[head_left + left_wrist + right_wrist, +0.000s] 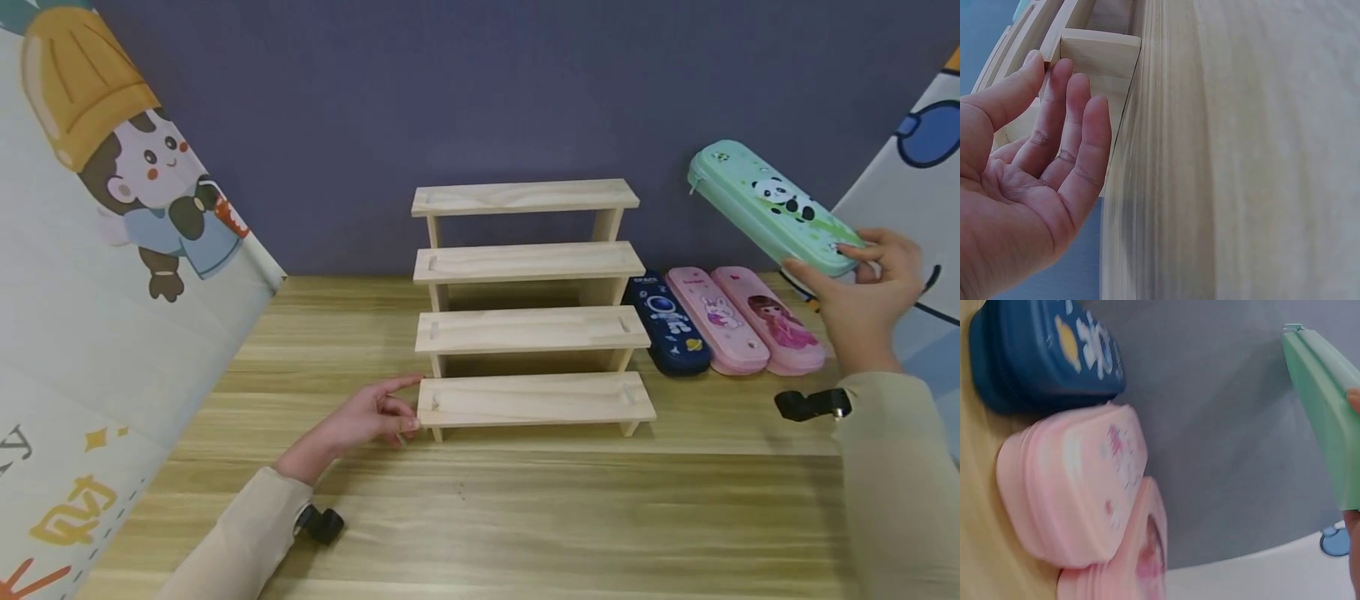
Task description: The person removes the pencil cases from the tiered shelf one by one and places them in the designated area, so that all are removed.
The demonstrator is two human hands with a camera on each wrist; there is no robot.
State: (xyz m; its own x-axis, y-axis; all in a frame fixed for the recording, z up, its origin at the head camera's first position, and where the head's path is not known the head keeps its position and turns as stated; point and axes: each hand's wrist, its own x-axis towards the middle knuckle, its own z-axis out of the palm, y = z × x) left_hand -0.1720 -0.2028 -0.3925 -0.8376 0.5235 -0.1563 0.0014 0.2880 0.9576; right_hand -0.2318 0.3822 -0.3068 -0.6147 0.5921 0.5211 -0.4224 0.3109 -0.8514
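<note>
My right hand point(873, 292) holds a mint-green pencil case point(780, 204) with panda pictures by its near end, thumb on one side and fingers on the other. The case is raised above the table and tilted, its zipper pull at the far end. In the right wrist view the same green case point(1329, 412) shows at the right edge. My left hand point(375, 414) is at the left end of the lowest step of a four-tier wooden display stand point(536, 400). In the left wrist view its thumb and a finger point(1057, 87) pinch the corner of that board.
Right of the stand, a navy astronaut pencil case point(667, 325), a pink rabbit one point(718, 321) and a pink princess one point(772, 321) lie side by side. A dark wall panel point(375, 100) rises behind the wooden table point(525, 525). Cartoon-printed sheets point(90, 317) flank both sides.
</note>
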